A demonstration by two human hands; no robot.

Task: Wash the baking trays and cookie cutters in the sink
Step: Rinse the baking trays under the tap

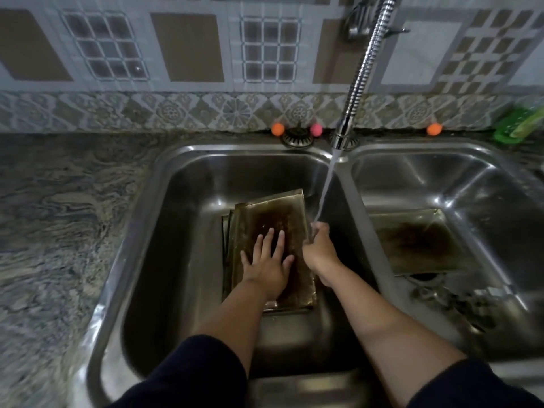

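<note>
A stack of dark, stained baking trays (273, 213) lies in the left basin of the steel double sink (182, 184). My left hand (268, 260) presses flat on the top tray with fingers spread. My right hand (319, 245) grips the tray's right edge, and the water stream (325, 187) from the flexible tap (363, 69) falls onto it. Another stained tray (418, 240) lies in the right basin. Several metal cookie cutters (453, 301) sit blurred at the right basin's near side.
A patterned stone counter (59, 231) lies to the left of the sink. A green soap holder (518, 125) stands at the back right. Small orange and pink balls (278, 129) sit along the back ledge under the tiled wall.
</note>
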